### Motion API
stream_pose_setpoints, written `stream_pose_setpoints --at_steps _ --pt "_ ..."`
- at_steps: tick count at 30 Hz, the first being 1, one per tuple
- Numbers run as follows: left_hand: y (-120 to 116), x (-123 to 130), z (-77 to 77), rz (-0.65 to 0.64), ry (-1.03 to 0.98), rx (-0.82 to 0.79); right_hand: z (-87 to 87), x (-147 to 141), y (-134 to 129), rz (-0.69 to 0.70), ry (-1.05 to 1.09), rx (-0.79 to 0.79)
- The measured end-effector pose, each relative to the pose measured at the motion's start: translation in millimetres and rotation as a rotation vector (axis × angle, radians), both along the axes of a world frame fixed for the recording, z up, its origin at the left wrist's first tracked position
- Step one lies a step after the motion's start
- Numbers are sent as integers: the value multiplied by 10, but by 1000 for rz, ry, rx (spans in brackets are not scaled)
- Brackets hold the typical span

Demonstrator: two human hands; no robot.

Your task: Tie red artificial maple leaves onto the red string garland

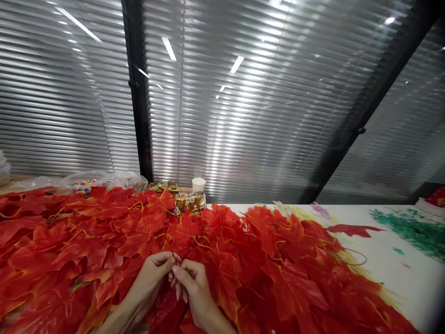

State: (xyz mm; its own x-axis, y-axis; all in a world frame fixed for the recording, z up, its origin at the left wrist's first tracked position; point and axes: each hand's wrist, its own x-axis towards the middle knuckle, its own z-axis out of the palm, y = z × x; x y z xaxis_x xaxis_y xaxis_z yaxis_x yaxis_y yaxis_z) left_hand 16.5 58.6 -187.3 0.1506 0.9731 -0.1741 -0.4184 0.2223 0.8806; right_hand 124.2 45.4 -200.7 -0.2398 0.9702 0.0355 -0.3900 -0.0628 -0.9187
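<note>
A thick layer of red artificial maple leaves (139, 232) with yellow-orange stems spreads across the table in front of me. Just above it, near the lower middle, my left hand (155, 271) and my right hand (193, 280) meet with their fingertips almost touching. Both are closed in a pinch on a thin, dark red leaf stem (173, 253). The fingers hide most of that stem. A darker red leaf (167, 310) lies below and between my wrists; whether the pinched stem belongs to it, I cannot tell.
Behind the leaves stand a white paper cup (198, 185), gold-wrapped packets (189, 202) and a clear tub of coloured beads (85, 182). Teal scraps (413, 229) lie on the white tabletop (378, 273) at right. Window blinds (222, 116) close off the back.
</note>
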Motion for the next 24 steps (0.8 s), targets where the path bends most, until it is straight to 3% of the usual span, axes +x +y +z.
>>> stream_pose_setpoints --at_steps 5,12,17,24 --pt "3 -1 -10 77 -42 -36 33 12 -1 4 2 16" --pt "-24 14 25 79 -62 -35 67 7 -35 -38 -103 74" --pt "-40 44 51 114 -77 -49 78 38 -34 10 -169 120" --pt "-43 24 23 89 -20 -23 125 29 2 28 -81 147"
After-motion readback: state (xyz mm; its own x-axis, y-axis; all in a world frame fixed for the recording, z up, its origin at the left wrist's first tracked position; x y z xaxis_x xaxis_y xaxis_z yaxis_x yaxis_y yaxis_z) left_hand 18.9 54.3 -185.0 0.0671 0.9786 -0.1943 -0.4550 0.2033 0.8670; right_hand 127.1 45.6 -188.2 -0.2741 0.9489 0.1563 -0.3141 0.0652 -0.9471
